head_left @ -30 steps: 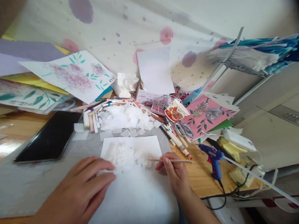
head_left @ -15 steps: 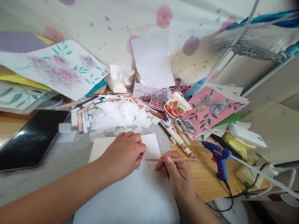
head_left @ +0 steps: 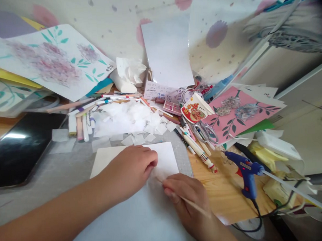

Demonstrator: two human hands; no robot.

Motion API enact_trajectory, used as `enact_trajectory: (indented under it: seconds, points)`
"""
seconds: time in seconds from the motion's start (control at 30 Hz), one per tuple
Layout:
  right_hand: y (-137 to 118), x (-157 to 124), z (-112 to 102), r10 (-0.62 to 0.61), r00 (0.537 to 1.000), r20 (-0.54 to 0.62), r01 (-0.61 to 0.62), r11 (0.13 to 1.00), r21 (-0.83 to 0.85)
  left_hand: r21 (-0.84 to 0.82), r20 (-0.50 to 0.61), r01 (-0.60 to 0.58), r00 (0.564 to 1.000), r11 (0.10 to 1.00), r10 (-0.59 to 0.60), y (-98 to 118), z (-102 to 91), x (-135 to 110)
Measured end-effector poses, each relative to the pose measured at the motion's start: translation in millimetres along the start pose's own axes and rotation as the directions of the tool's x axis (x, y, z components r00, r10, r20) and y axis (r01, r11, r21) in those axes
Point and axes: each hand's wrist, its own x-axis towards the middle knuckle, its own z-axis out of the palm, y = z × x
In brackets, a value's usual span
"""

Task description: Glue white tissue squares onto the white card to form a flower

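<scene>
My right hand (head_left: pixel 187 197) is closed round a thin wooden craft stick (head_left: pixel 194 206). The stick's tip points left, towards the fingers of my other hand. My left hand (head_left: pixel 137 166) is curled over a sheet of white paper (head_left: pixel 166 154), fingertips turned down and mostly hidden. Whatever those fingers may pinch is too small or too covered to make out. Beyond the sheet lie loose small squares of thin white paper (head_left: pixel 149 137) and a fluffy heap of white tissue pieces (head_left: pixel 123 116).
A blue hot glue gun (head_left: pixel 244 170) with its cord rests at the right edge. Pens, scissors (head_left: pixel 204 132) and a paper cup (head_left: pixel 196 110) crowd the back right. A black tablet (head_left: pixel 23 147) is at left. Flower pictures (head_left: pixel 51 63) stand behind.
My right hand has turned and shifted down, so the stick tilts from level to slanting, its tip nearer my left fingers. My left hand stays over the paper. The view has shifted slightly.
</scene>
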Motion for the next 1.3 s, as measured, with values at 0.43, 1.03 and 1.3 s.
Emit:
enact_trajectory:
  seconds: [0.43, 1.03, 1.3]
  points:
    - [1, -2, -5, 0.183, 0.978, -0.099, -0.158, 0.963, 0.217, -0.109, -0.012, 0.038, 0.999, 0.993, -0.039, -6, -1.3, -4]
    - [11, -6, 1, 0.34, 0.931, -0.135, -0.289, 0.909, 0.302, -0.085, 0.107, -0.091, 0.989, 0.992, 0.099, -13, -10.1, -8]
    - [9, 0, -2, 0.257, 0.957, -0.137, -0.201, 0.923, 0.329, 0.055, 0.136, -0.155, 0.98, 0.986, 0.146, -14, -18.7, -12]
